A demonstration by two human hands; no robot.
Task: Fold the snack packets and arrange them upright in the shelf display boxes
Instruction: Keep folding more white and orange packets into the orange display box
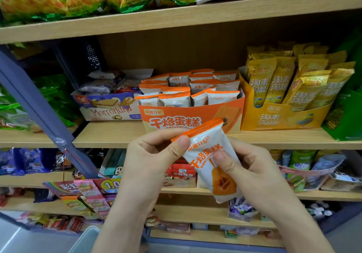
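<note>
I hold one white snack packet with orange ends in front of the shelves, tilted with its top leaning right. My left hand pinches its upper left corner, thumb on the front just under the orange seal. My right hand grips its right side, thumb pressed on the middle of the front. Just behind it on the middle shelf stands the orange display box, filled with several matching packets standing upright in rows.
A white and purple wafer box sits left of the orange box, a yellow display box of gold packets right of it. Snack bags fill the shelf above and the shelves below. A grey-blue slanted bar crosses the left side.
</note>
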